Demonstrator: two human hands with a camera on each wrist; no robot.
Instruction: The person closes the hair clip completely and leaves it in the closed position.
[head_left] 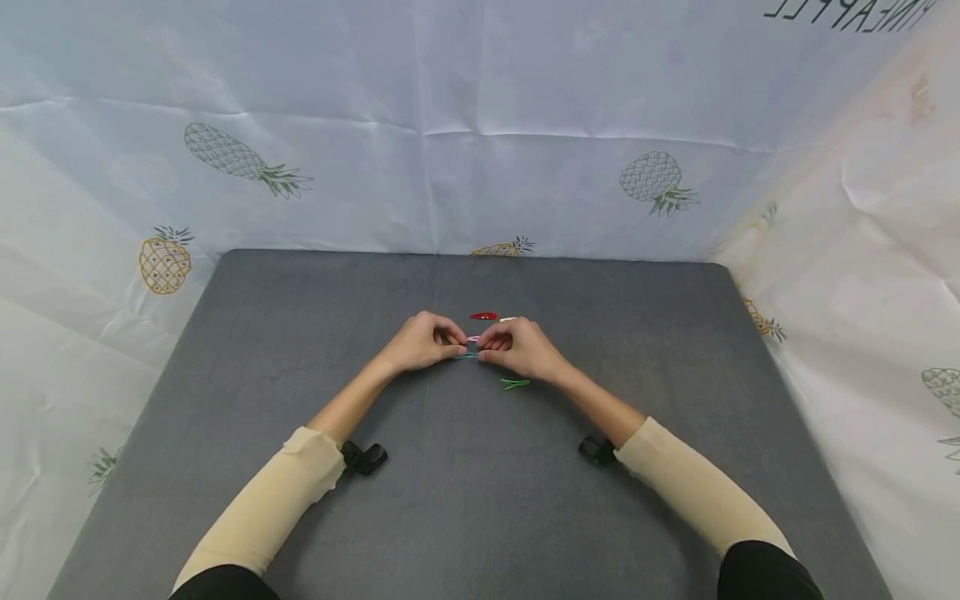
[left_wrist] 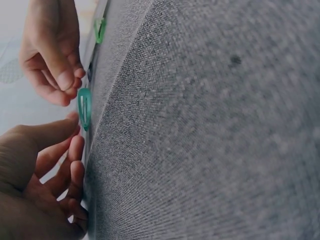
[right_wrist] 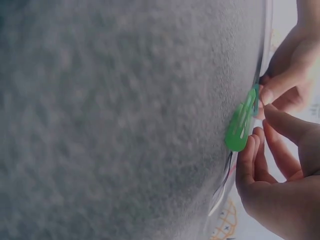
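Both hands meet over the middle of the table, fingertips close together. A teal snap hair clip point(left_wrist: 84, 109) is between them, right at both thumb tips. My left hand point(head_left: 425, 342) has its fingers bent and its thumb by the clip's left end. My right hand point(head_left: 521, 348) bends its fingers toward the other end. Whether either hand pinches the clip, I cannot tell. Just beyond it, a pink clip point(head_left: 473, 338) shows between the fingertips. Closer to me, below the right hand, is a green snap hair clip point(right_wrist: 240, 127).
On the grey table point(head_left: 465, 500), a red hair clip point(head_left: 483, 316) lies beyond the hands. Another pale clip point(head_left: 509, 318) is partly hidden behind the right hand. White cloth point(head_left: 360, 183) printed with pineapples hangs behind the table and at its sides.
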